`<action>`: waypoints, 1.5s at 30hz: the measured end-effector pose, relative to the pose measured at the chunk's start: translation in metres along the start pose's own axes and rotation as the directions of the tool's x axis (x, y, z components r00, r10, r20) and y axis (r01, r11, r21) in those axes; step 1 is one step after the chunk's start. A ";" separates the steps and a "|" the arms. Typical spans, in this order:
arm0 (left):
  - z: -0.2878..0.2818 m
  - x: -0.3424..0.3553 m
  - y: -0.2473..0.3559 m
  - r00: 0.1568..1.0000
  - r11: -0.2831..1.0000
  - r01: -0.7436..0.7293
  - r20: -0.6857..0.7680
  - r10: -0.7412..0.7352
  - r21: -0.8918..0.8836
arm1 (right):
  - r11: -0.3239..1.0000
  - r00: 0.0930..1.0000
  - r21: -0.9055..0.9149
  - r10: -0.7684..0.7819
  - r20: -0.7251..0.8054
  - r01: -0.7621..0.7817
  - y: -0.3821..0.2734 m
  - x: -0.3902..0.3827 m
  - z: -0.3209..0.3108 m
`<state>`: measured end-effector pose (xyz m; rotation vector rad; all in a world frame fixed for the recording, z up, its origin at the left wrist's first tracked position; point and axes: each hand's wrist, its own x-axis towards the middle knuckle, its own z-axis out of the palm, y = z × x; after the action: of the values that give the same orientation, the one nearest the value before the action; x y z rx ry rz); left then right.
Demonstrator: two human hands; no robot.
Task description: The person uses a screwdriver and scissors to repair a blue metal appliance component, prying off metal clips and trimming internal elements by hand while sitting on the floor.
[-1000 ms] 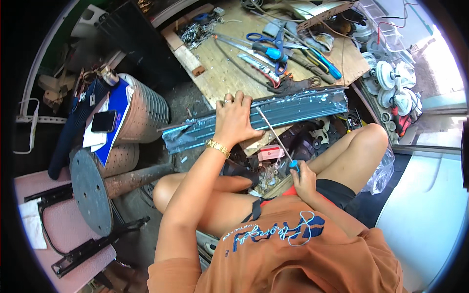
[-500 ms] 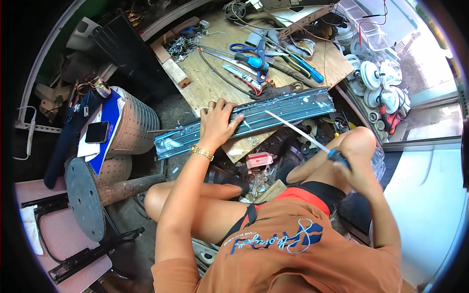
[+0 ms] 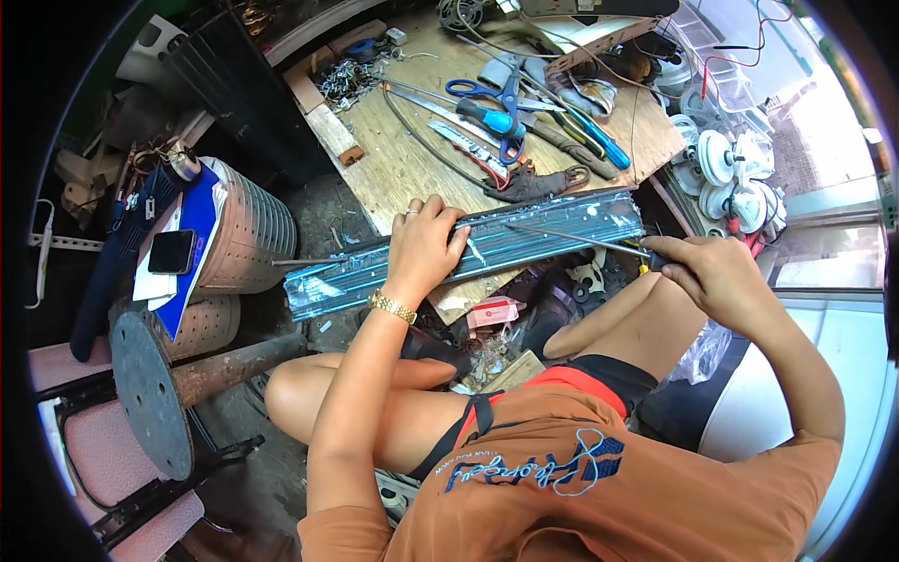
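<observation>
Two bare hands are at work on one long, dark ribbed panel (image 3: 496,249), which lies aslant across the middle of the frame, its right end higher than its left. The left hand (image 3: 426,248), at the centre, rests on the panel with its grip partly open: the fingers reach the far edge and the thumb spreads to the right. Whether the fingertips hook under that edge cannot be told. It wears one ring, and one gold-coloured watch (image 3: 392,306) circles the wrist.

The right hand (image 3: 704,276), right of centre, has its grip closed around the handle of one screwdriver (image 3: 581,240). The single thin shaft points left over the panel; whether its tip touches cannot be told.

Behind the panel, the wooden surface (image 3: 373,183) fills the upper middle of the frame. On it lie one pair of blue-handled scissors (image 3: 512,98), one knife with a red end (image 3: 468,155), and a heap of small metal pieces (image 3: 348,82) too tangled to count.

At the left of the frame, one black phone (image 3: 172,252) lies among papers on one perforated drum (image 3: 260,220); one metal disc (image 3: 150,393) stands below. One red-and-white box (image 3: 494,312) sits just below the panel. Several white wheels (image 3: 716,157) crowd the upper right, overlapping too much for a sure count.
</observation>
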<state>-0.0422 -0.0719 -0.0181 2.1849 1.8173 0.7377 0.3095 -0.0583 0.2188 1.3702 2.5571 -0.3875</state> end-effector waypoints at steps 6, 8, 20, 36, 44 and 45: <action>-0.001 0.002 0.004 1.000 1.000 0.027 0.003 -0.027 0.009 | 0.998 0.998 -0.047 -0.032 0.046 0.034 -0.003 0.027 -0.026; 0.000 0.002 0.003 1.000 1.000 0.023 -0.012 -0.023 0.010 | 0.995 0.998 -0.094 -0.029 0.063 0.035 -0.005 0.035 -0.033; 0.000 0.008 0.001 1.000 1.000 -0.004 0.009 0.004 0.024 | 0.940 0.823 -0.228 -0.087 0.562 0.255 -0.031 0.180 -0.120; 0.001 0.007 -0.006 0.997 0.998 0.051 0.066 -0.050 -0.020 | 0.945 0.865 -0.285 0.005 0.501 0.160 -0.032 0.178 -0.100; 0.004 0.012 -0.004 1.000 0.999 -0.020 0.015 0.021 -0.051 | 0.924 0.777 -0.331 0.064 0.626 0.190 -0.039 0.209 -0.114; 0.004 0.014 -0.001 1.000 0.998 -0.028 -0.003 0.027 -0.053 | 0.907 0.727 -0.244 -0.092 0.681 0.343 -0.020 0.225 -0.120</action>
<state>-0.0389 -0.0575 -0.0185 2.1807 1.7518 0.7855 0.1630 0.1461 0.2645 0.6264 2.0435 -0.3426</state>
